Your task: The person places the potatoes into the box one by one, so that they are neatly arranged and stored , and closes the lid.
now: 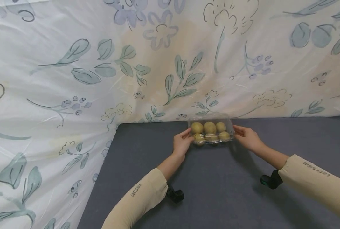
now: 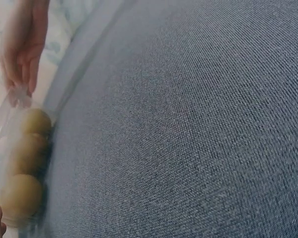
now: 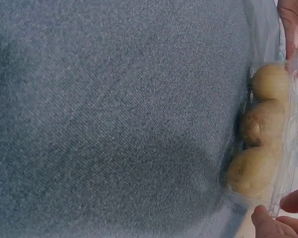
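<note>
A clear plastic clamshell box holds several round, yellow-green fruits in two rows. The left hand grips the box's left end between thumb and fingers. At the opposite end, the right hand pinches the edge; the right wrist view shows its thumb and fingertips on the clear rim. The left wrist view catches the fruits blurred through the plastic. Whether the box touches the table or is slightly raised, I cannot tell.
Dark grey cloth covers the table. Behind it and to the left hangs a white curtain with printed leaves and flowers, close behind the box. A small black device sits at each sleeve's cuff.
</note>
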The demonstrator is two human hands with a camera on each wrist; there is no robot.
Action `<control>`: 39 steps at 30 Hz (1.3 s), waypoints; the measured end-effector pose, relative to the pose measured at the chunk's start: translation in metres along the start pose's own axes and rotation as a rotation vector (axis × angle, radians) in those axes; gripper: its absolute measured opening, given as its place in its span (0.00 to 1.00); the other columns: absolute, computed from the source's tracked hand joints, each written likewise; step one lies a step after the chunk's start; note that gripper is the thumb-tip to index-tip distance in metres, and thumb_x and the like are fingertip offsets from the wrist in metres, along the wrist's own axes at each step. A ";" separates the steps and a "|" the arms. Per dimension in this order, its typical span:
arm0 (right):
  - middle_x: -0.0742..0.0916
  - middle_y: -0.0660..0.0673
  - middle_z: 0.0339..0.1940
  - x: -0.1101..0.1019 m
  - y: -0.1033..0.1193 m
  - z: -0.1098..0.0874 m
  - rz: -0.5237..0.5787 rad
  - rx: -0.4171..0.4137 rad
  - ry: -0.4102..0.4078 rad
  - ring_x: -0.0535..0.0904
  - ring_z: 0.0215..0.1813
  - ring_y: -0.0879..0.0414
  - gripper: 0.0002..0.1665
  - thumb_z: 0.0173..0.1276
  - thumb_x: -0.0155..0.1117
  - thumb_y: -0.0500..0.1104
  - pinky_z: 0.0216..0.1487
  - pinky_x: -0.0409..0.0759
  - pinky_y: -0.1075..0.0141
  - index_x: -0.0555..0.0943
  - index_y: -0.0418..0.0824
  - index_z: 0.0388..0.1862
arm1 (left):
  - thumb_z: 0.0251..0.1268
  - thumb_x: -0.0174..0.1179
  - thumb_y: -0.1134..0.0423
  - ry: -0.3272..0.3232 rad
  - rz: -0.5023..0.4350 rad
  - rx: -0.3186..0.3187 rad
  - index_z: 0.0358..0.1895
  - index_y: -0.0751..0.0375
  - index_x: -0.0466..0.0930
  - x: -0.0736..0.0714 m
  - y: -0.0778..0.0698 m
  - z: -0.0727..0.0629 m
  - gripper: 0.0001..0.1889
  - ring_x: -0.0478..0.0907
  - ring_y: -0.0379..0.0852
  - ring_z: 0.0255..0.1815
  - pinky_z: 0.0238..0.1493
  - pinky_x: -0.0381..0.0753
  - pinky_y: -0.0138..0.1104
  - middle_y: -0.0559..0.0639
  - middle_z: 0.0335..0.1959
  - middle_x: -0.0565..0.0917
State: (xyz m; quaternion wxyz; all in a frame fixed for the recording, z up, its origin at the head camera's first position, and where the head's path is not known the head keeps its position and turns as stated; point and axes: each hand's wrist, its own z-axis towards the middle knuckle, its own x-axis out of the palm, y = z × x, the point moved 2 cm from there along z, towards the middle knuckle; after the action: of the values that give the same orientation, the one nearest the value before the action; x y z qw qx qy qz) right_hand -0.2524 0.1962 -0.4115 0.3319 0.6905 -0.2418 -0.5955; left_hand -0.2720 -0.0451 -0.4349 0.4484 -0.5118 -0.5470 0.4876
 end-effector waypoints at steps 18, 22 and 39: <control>0.63 0.23 0.64 0.000 0.007 0.002 -0.035 -0.007 -0.015 0.65 0.61 0.31 0.30 0.71 0.46 0.34 0.32 0.74 0.62 0.53 0.23 0.68 | 0.49 0.55 0.80 -0.013 0.021 0.008 0.56 0.67 0.74 0.003 -0.004 -0.002 0.26 0.71 0.50 0.60 0.54 0.75 0.33 0.60 0.58 0.75; 0.64 0.22 0.63 0.000 0.008 0.004 -0.045 -0.002 -0.016 0.65 0.61 0.31 0.30 0.70 0.46 0.33 0.28 0.70 0.63 0.53 0.23 0.67 | 0.49 0.55 0.80 -0.011 0.031 0.007 0.56 0.67 0.74 0.004 -0.003 0.000 0.25 0.71 0.49 0.60 0.53 0.76 0.33 0.60 0.57 0.75; 0.67 0.24 0.62 0.004 0.004 0.007 -0.069 0.017 -0.051 0.68 0.60 0.33 0.29 0.69 0.48 0.33 0.45 0.80 0.52 0.56 0.24 0.67 | 0.50 0.55 0.80 0.008 0.013 -0.001 0.57 0.68 0.74 0.002 -0.002 0.000 0.25 0.71 0.50 0.60 0.50 0.78 0.33 0.61 0.57 0.74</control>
State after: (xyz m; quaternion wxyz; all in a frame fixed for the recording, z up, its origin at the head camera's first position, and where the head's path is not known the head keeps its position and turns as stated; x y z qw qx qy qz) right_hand -0.2583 0.1893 -0.4111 0.2990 0.6859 -0.2310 -0.6219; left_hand -0.2724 -0.0430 -0.4333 0.4471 -0.5177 -0.5420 0.4882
